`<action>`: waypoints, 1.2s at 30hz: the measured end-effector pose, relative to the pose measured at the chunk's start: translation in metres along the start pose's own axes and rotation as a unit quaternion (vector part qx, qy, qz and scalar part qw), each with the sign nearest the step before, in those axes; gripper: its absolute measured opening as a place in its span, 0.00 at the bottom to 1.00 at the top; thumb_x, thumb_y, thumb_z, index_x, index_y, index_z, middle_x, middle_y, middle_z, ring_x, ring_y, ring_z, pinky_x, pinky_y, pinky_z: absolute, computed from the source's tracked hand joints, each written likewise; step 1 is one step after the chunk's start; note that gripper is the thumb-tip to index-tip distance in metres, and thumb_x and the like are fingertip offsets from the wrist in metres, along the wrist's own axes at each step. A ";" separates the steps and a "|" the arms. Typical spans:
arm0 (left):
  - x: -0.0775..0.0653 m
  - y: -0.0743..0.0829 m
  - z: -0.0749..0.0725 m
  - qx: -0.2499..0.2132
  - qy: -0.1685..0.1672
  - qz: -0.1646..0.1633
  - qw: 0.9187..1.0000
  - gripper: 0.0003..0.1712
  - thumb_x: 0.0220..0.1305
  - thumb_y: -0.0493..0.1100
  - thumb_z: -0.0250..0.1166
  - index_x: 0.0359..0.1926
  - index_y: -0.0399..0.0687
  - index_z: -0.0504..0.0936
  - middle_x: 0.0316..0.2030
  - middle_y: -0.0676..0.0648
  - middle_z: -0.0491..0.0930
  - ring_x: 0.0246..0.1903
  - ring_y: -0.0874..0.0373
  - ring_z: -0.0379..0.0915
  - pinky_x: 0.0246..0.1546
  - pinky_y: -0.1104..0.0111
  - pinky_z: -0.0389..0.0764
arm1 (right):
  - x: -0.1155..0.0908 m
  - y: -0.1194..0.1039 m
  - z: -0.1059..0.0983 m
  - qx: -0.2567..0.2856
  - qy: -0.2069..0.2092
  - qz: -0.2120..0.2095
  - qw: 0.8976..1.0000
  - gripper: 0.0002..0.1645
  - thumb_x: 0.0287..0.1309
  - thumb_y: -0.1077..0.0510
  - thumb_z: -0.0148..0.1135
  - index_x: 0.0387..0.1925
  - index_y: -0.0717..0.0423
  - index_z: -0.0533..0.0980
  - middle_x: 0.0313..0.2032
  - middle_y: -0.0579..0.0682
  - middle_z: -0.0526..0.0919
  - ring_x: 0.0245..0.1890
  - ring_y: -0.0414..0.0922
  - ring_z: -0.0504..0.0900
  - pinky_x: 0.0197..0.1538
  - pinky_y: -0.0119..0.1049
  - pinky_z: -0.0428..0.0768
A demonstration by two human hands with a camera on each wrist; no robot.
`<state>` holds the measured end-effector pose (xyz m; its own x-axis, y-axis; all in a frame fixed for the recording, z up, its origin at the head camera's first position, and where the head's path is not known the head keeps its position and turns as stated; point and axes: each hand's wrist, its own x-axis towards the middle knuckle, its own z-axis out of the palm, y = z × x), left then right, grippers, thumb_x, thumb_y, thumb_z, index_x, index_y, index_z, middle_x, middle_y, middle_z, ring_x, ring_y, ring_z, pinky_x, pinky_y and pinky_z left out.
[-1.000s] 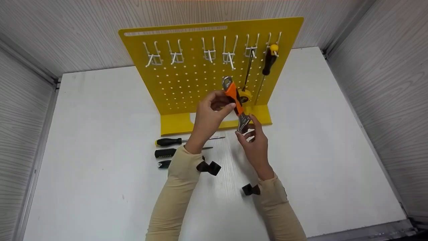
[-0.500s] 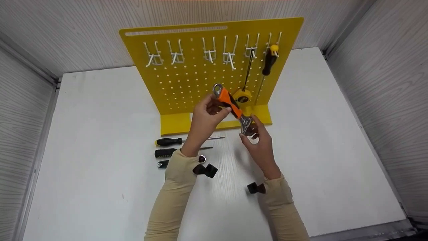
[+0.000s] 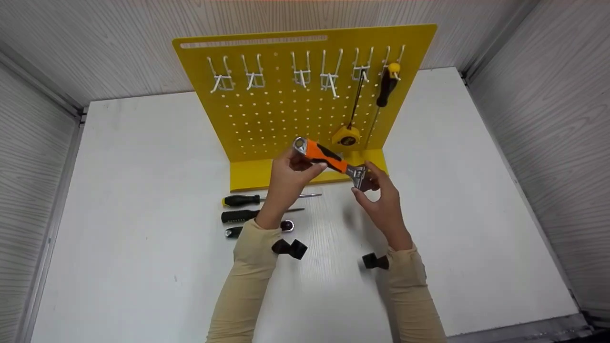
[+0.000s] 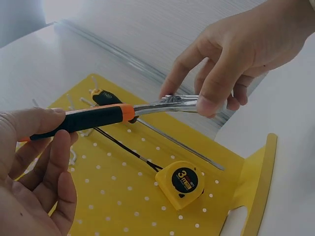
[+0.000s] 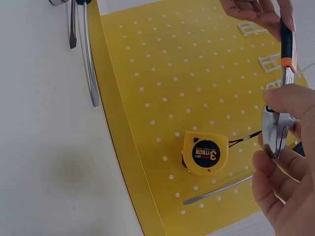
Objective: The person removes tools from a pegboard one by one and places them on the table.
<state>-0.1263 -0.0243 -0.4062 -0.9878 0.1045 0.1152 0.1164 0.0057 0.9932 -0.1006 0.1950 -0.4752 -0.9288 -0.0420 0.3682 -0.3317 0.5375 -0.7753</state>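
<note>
An adjustable wrench (image 3: 329, 158) with an orange and black handle is held in the air in front of the yellow pegboard (image 3: 267, 114). My left hand (image 3: 289, 181) pinches the handle between thumb and fingers near its holed end. At the other end, my right hand (image 3: 383, 202) pinches the metal head (image 5: 274, 129) between thumb and fingertips. The left wrist view shows the wrench nearly edge-on, its adjusting screw (image 4: 172, 99) beside the right fingertips. Behind it hang a yellow tape measure (image 3: 346, 136) on a black cord and a screwdriver (image 3: 388, 85).
Two screwdrivers, one upper (image 3: 242, 200) and one lower (image 3: 238, 216), lie on the white table (image 3: 143, 238) left of my hands. Below them a dark-handled tool with a round metal end (image 3: 287, 226) is partly hidden by my left sleeve. Several white hooks (image 3: 329, 81) project from the board.
The wrench has swung from steep to flatter, its holed end moving left and down. My right hand has moved right with the head; my left hand has shifted slightly left and down.
</note>
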 end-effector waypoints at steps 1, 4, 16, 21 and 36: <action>-0.001 -0.001 0.000 0.005 0.003 -0.002 1.000 0.22 0.54 0.39 0.71 0.50 0.39 0.80 0.39 0.40 0.84 0.33 0.57 0.78 0.37 0.69 0.79 | 0.000 0.001 -0.002 0.002 -0.007 0.000 1.000 0.37 0.54 0.62 0.69 0.65 0.57 0.66 0.44 0.57 0.79 0.39 0.45 0.75 0.44 0.27 0.72; -0.002 -0.005 -0.001 0.020 0.006 -0.009 1.000 0.21 0.53 0.41 0.72 0.48 0.40 0.80 0.37 0.41 0.84 0.32 0.57 0.76 0.36 0.69 0.77 | 0.002 0.003 -0.005 0.001 -0.025 0.004 1.000 0.37 0.54 0.61 0.69 0.65 0.56 0.66 0.44 0.56 0.79 0.39 0.43 0.75 0.45 0.31 0.75; -0.003 -0.017 -0.010 0.070 -0.058 -0.049 0.995 0.25 0.54 0.41 0.71 0.55 0.50 0.79 0.42 0.45 0.81 0.26 0.57 0.65 0.27 0.70 0.68 | 0.008 0.018 -0.016 -0.055 -0.042 -0.011 0.998 0.37 0.55 0.62 0.68 0.65 0.53 0.66 0.43 0.57 0.77 0.40 0.47 0.75 0.43 0.50 0.76; -0.004 -0.023 -0.011 0.098 -0.074 -0.058 0.991 0.23 0.55 0.44 0.72 0.54 0.53 0.80 0.43 0.47 0.79 0.21 0.58 0.57 0.23 0.70 0.65 | 0.010 0.023 -0.020 -0.082 -0.060 -0.014 0.995 0.36 0.55 0.62 0.68 0.65 0.54 0.66 0.44 0.56 0.77 0.41 0.48 0.76 0.42 0.47 0.75; -0.003 -0.040 -0.005 0.196 -0.061 -0.021 0.978 0.21 0.50 0.44 0.76 0.47 0.52 0.83 0.44 0.47 0.81 0.38 0.56 0.75 0.35 0.67 0.79 | 0.010 0.035 -0.029 -0.131 -0.098 -0.004 0.986 0.36 0.53 0.63 0.68 0.64 0.52 0.68 0.42 0.55 0.78 0.40 0.47 0.78 0.50 0.47 0.78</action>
<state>-0.1283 -0.0296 -0.4460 -0.9759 0.2133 0.0469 0.1293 0.3911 0.9112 -0.1168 0.2376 -0.4837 -0.9493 -0.1955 0.2462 -0.3080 0.7353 -0.6037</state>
